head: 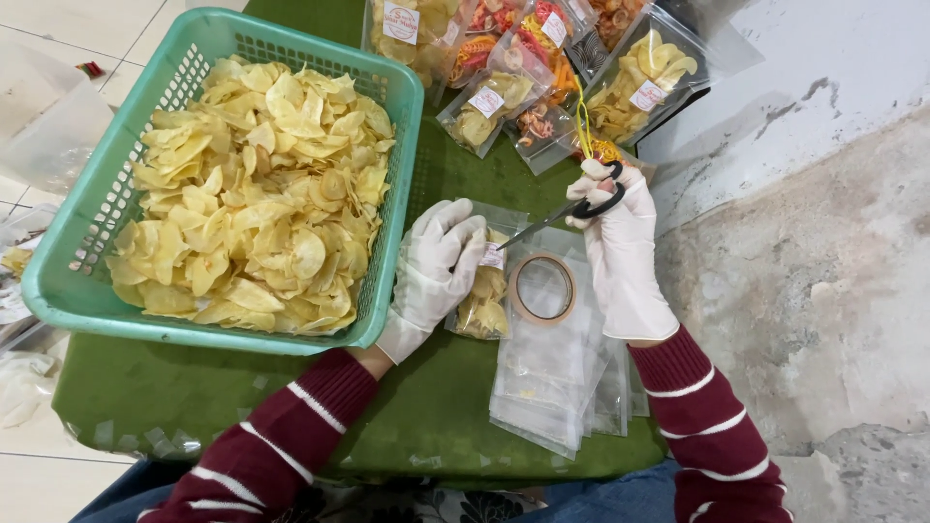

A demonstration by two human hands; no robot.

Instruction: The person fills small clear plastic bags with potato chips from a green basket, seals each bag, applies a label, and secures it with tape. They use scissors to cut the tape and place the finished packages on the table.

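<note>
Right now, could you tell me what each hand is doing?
Left hand: resting flat on a small bag of chips, not gripping it.
Right hand: closed on black scissors.

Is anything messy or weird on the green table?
Nothing looks spilled. The chips stay inside the green basket. Small scraps of clear tape dot the green cloth's near edge, and the tape roll lies on the empty bags.

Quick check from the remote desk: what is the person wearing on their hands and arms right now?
Both hands are covered: the left hand and the right hand each wear a thin, wrinkled white disposable glove reaching the wrist. Both arms are in long dark red knit sleeves with narrow white stripes across them. No watch or jewellery shows.
</note>
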